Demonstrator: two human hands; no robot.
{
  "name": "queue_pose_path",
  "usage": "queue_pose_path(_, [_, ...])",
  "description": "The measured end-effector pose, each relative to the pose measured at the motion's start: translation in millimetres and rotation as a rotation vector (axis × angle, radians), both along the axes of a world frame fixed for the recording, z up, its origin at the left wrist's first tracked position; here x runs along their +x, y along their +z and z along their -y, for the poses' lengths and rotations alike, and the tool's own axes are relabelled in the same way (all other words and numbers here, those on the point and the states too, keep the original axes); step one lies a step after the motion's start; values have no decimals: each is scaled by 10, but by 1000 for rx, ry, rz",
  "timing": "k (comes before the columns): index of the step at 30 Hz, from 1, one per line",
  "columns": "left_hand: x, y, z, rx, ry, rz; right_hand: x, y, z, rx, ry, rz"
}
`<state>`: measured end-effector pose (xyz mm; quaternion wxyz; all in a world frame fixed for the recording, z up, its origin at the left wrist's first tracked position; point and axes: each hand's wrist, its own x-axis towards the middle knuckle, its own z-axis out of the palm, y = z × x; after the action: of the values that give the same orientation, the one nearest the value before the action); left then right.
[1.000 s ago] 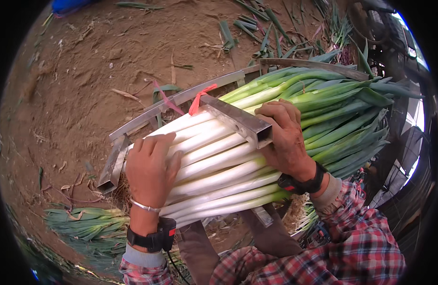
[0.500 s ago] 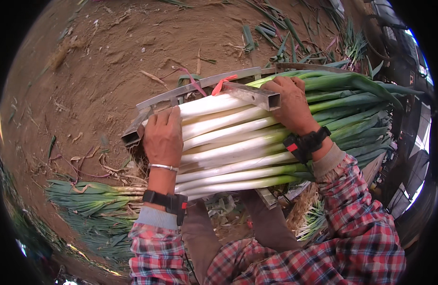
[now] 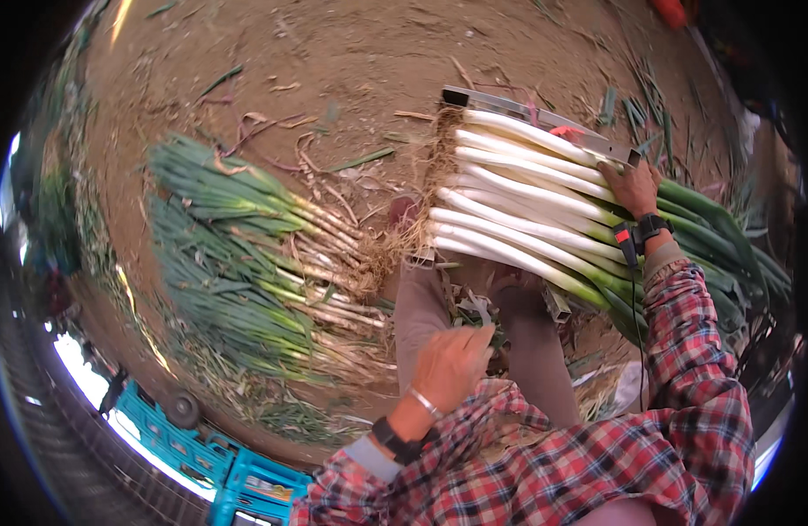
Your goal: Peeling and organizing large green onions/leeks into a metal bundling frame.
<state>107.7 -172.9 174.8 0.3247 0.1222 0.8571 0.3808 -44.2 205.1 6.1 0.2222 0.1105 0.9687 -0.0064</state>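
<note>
Several leeks (image 3: 531,196) beneath the right hand (image 3: 633,189)

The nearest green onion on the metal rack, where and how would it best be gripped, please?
Probably mid-shaft on the nearest green onion, from above on the wearer's side: that flank is uncovered, and the long bare white shaft lies between tangled roots and green leaves.

From here I see a brown dirt floor (image 3: 334,70), a turquoise wheeled frame (image 3: 218,458) along its lower-left edge, bright daylight (image 3: 71,355) beside it.
</note>
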Motion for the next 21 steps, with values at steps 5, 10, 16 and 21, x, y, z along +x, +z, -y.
queue_pose_path(5, [921, 392, 146, -116, 311, 225, -69, 136, 109, 50, 6, 153])
queue_pose_path(10, [1424, 166, 52, 61, 472, 184, 222, 434, 11, -202, 279, -382])
queue_pose_path(16, [1917, -313, 479, 151, 554, 235, 1379, 1456, 1647, -707, 189, -225])
queue_pose_path(21, [2617, -607, 909, 259, 854, 226, 2206, 417, 2998, -998, 16, 244])
